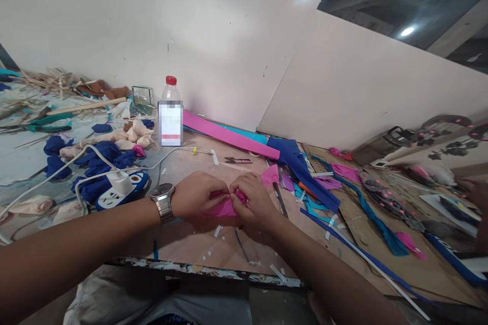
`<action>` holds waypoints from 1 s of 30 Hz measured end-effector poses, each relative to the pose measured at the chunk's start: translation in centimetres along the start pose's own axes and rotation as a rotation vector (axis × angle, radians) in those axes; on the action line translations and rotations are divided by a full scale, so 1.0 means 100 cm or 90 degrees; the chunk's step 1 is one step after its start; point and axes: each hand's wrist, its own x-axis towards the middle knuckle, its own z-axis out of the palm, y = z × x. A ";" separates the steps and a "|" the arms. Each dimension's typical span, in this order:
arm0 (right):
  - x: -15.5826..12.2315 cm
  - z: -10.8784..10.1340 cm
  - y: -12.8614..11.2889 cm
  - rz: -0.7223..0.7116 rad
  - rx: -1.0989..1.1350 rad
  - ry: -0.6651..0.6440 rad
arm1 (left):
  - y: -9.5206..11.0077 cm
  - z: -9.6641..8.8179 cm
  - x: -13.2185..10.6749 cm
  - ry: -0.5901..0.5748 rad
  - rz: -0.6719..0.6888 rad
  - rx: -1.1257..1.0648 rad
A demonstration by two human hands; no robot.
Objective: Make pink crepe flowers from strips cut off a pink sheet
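A small piece of bright pink thin material (223, 208), paper or cloth, is gathered between my two hands above the table. My left hand (198, 194), with a metal watch on the wrist, pinches its left part with thumb and fingers. Closed on the right part is my right hand (254, 204), its fingertips nearly touching the left ones. The hands hide much of the piece. Behind them lie thread snips (238, 160) and a long pink strip (232, 135). Another pink scrap (270, 175) rests just beyond my right hand.
On the left are a blue-and-white power strip (110, 198) with a white cable, dark blue bundles (99, 155) and green-handled pliers (49, 123). A phone (170, 127) leans against a red-capped bottle (171, 92). To the right lie blue material (292, 160) and a white stick (381, 266).
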 end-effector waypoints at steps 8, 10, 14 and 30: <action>0.000 -0.001 0.000 0.025 -0.004 0.008 | -0.010 0.005 0.002 -0.020 -0.047 -0.048; 0.000 -0.001 0.000 0.019 -0.013 -0.005 | -0.008 0.005 0.003 -0.026 -0.046 -0.038; 0.000 0.000 0.000 0.017 -0.011 -0.013 | -0.003 0.002 0.002 -0.019 -0.048 -0.055; 0.000 0.000 0.001 -0.001 0.024 0.033 | -0.006 0.000 0.002 -0.042 -0.054 -0.109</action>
